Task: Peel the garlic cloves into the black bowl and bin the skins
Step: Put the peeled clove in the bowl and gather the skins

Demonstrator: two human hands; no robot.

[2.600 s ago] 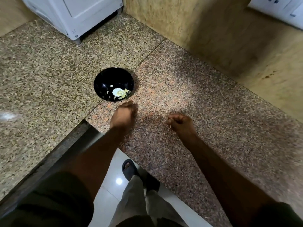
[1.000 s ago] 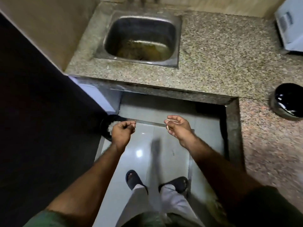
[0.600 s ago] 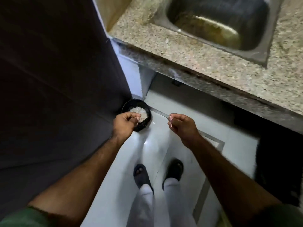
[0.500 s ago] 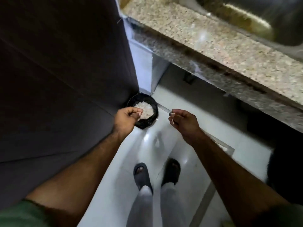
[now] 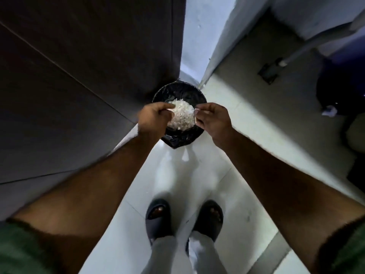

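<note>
Against the dark cabinet front (image 5: pixel 79 76) on the left, the bin (image 5: pixel 178 139) is sitting on the white floor (image 5: pixel 177 184), tucked into the corner where the cabinet is meeting the pale wall (image 5: pixel 189 46), probably so it is staying out of the walkway. The left hand (image 5: pixel 155 117) is hanging over the bin's left rim with its fingers curled in and the thumb closing toward them, seemingly pinching a scrap of skin, though blur is hiding what it is gripping. Between the two hands, the heap of pale garlic skins (image 5: pixel 182 115) is filling the black liner nearly to the rim. The right hand (image 5: pixel 212 117) is hovering over the right rim, its fingertips pinching a thin pale sliver, likely so it is dropping straight onto the heap rather than the floor. Both feet in dark slippers (image 5: pixel 158 216) are standing squarely before the bin. Compared with half a second ago, the hands are now sitting directly above the bin instead of just short of it, the view is pointing straight down, and the stone table edge and sink are no longer showing. The black bowl is out of sight here.
</note>
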